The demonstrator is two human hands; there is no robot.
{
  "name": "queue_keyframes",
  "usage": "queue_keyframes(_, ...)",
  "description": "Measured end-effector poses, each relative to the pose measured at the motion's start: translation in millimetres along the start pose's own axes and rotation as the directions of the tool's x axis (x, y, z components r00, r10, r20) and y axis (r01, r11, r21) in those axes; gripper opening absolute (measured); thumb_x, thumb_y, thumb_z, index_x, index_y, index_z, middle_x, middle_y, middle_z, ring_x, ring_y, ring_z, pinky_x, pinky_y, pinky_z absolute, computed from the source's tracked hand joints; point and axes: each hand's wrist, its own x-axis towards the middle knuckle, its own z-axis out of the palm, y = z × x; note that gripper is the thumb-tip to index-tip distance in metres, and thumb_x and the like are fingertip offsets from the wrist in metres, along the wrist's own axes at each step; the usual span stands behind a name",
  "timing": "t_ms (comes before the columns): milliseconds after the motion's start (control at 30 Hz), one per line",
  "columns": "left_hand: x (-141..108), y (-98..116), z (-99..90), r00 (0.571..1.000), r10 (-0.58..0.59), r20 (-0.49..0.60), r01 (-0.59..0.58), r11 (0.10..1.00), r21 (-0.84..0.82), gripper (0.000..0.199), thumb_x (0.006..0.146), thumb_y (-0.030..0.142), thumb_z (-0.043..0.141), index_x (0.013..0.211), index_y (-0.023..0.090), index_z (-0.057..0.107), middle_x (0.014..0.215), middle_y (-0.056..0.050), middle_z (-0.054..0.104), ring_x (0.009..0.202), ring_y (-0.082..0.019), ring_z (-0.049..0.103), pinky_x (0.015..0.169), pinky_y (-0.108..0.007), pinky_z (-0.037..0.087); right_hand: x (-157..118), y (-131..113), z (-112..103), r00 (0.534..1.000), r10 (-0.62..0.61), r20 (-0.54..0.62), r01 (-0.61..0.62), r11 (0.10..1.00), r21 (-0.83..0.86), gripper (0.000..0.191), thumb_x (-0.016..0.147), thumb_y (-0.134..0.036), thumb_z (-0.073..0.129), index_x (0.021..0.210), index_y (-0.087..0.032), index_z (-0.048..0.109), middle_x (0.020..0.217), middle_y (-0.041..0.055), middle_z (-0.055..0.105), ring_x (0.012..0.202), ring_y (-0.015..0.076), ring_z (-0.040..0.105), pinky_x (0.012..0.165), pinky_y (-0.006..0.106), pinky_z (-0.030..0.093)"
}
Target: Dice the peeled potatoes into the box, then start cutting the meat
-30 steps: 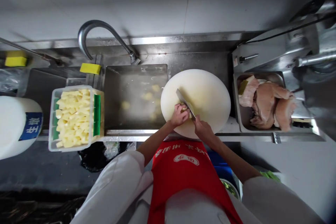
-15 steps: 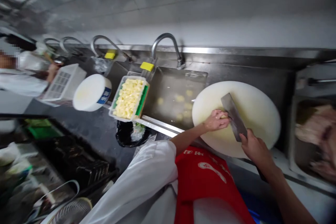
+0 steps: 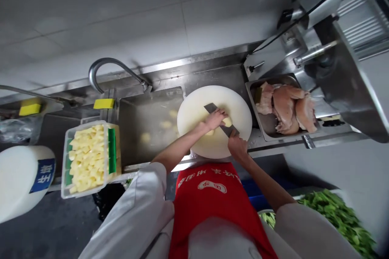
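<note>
My right hand (image 3: 238, 146) grips the handle of a cleaver (image 3: 228, 130), its blade slanting across the round white cutting board (image 3: 194, 107). My left hand (image 3: 216, 119) bends over the blade, its curled fingers on a pale yellow peeled potato piece (image 3: 227, 122). Part of that piece is hidden under the fingers. Left of the blade, partly behind my left wrist, another potato piece (image 3: 210, 132) lies on the board. Whole peeled potatoes (image 3: 165, 124) sit in cloudy water in the sink (image 3: 130, 145). A clear plastic tub (image 3: 64, 182) is heaped with potato chunks (image 3: 88, 158).
Right of the board stands a metal pan (image 3: 267, 133) of raw meat (image 3: 284, 107). A faucet (image 3: 112, 61) arches over the sink, beside a yellow sponge (image 3: 103, 103). Another thick white board (image 3: 18, 182) is at far left. Leafy greens (image 3: 337, 218) sit low at right.
The view has swung to the right, bringing the meat pan and greens into sight. A co-worker at left has gone out of view. The left hand now reaches over the cleaver blade.
</note>
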Motion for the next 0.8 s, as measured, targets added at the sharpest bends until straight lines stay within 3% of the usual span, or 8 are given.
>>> queue_keyframes(67, 10, 2, 0.3, 0.996, -0.012, 0.088, 0.006, 0.998, 0.065, 0.028, 0.086, 0.022, 0.073, 0.113, 0.015, 0.068, 0.121, -0.012, 0.061, 0.115, -0.026, 0.056, 0.102, -0.035, 0.045, 3, -3, 1, 0.999, -0.016, 0.029, 0.017, 1.000, -0.004, 0.053, 0.095, -0.005, 0.030, 0.143, 0.010, 0.046, 0.099, 0.0313, 0.069, 0.089, 0.0312, 0.074, 0.075, 0.039, 0.058)
queue_keyframes(267, 14, 11, 0.7, 0.991, -0.078, 0.106, 0.069, 0.994, 0.087, 0.029, 0.085, 0.018, 0.072, 0.113, 0.014, 0.067, 0.124, -0.013, 0.060, 0.114, -0.025, 0.057, 0.103, -0.035, 0.046, 3, -14, -10, 0.998, -0.031, 0.055, 0.032, 0.999, -0.023, 0.052, 0.093, -0.002, 0.029, 0.138, 0.017, 0.047, 0.101, 0.0344, 0.068, 0.095, 0.0296, 0.074, 0.076, 0.034, 0.058)
queue_keyframes(500, 26, -13, -11.7, 0.974, -0.184, -0.129, 0.158, 0.970, -0.187, 0.020, 0.087, 0.012, 0.068, 0.106, 0.012, 0.067, 0.114, -0.010, 0.063, 0.101, -0.019, 0.061, 0.096, -0.032, 0.051, -24, -7, -20, 0.982, -0.034, 0.183, 0.017, 0.995, 0.096, 0.034, 0.092, -0.006, 0.038, 0.107, -0.004, 0.069, 0.102, 0.0245, 0.071, 0.100, 0.0289, 0.072, 0.082, 0.033, 0.053)
queue_keyframes(567, 6, -28, -23.3, 0.904, -0.229, -0.360, 0.129, 0.951, -0.281, 0.013, 0.094, 0.019, 0.060, 0.105, 0.014, 0.066, 0.110, -0.009, 0.063, 0.098, -0.017, 0.061, 0.093, -0.031, 0.051, -31, 1, -18, 0.978, -0.018, 0.206, -0.012, 0.989, 0.147, 0.032, 0.095, -0.011, 0.037, 0.106, -0.005, 0.067, 0.101, 0.0236, 0.071, 0.098, 0.0298, 0.071, 0.082, 0.035, 0.051)
queue_keyframes(633, -26, -39, -30.8, 0.695, -0.336, -0.636, 0.106, 0.922, -0.371, 0.013, 0.099, 0.022, 0.052, 0.099, 0.017, 0.064, 0.100, -0.007, 0.063, 0.092, -0.016, 0.060, 0.086, -0.030, 0.051, -38, 3, -16, 0.980, -0.010, 0.198, -0.032, 0.978, 0.206, 0.032, 0.100, -0.017, 0.034, 0.108, -0.006, 0.063, 0.100, 0.0228, 0.071, 0.097, 0.0295, 0.071, 0.082, 0.034, 0.050)
queue_keyframes(700, -61, -44, -28.9, 0.497, -0.414, -0.763, 0.120, 0.903, -0.412, 0.017, 0.101, 0.025, 0.049, 0.092, 0.019, 0.061, 0.090, -0.005, 0.061, 0.085, -0.015, 0.057, 0.081, -0.030, 0.050, -42, -3, -16, 0.984, -0.008, 0.177, -0.042, 0.961, 0.274, 0.035, 0.104, -0.023, 0.029, 0.113, -0.006, 0.057, 0.096, 0.0209, 0.071, 0.094, 0.0282, 0.071, 0.080, 0.033, 0.048)
queue_keyframes(733, -76, -44, -23.6, 0.466, -0.425, -0.776, 0.131, 0.901, -0.415, 0.018, 0.101, 0.026, 0.048, 0.090, 0.019, 0.060, 0.088, -0.004, 0.061, 0.084, -0.015, 0.057, 0.081, -0.030, 0.049, -43, -9, -17, 0.986, -0.011, 0.167, -0.042, 0.951, 0.307, 0.035, 0.105, -0.026, 0.027, 0.116, -0.007, 0.055, 0.095, 0.0197, 0.071, 0.093, 0.0275, 0.071, 0.080, 0.032, 0.047)
queue_keyframes(800, -99, -40, -5.4, 0.529, -0.390, -0.754, 0.114, 0.913, -0.392, 0.018, 0.101, 0.027, 0.048, 0.090, 0.019, 0.060, 0.088, -0.005, 0.061, 0.086, -0.016, 0.057, 0.082, -0.031, 0.049, -41, -24, -19, 0.987, -0.021, 0.160, -0.038, 0.936, 0.351, 0.035, 0.106, -0.028, 0.025, 0.120, -0.008, 0.051, 0.095, 0.0185, 0.071, 0.092, 0.0267, 0.071, 0.080, 0.031, 0.046)
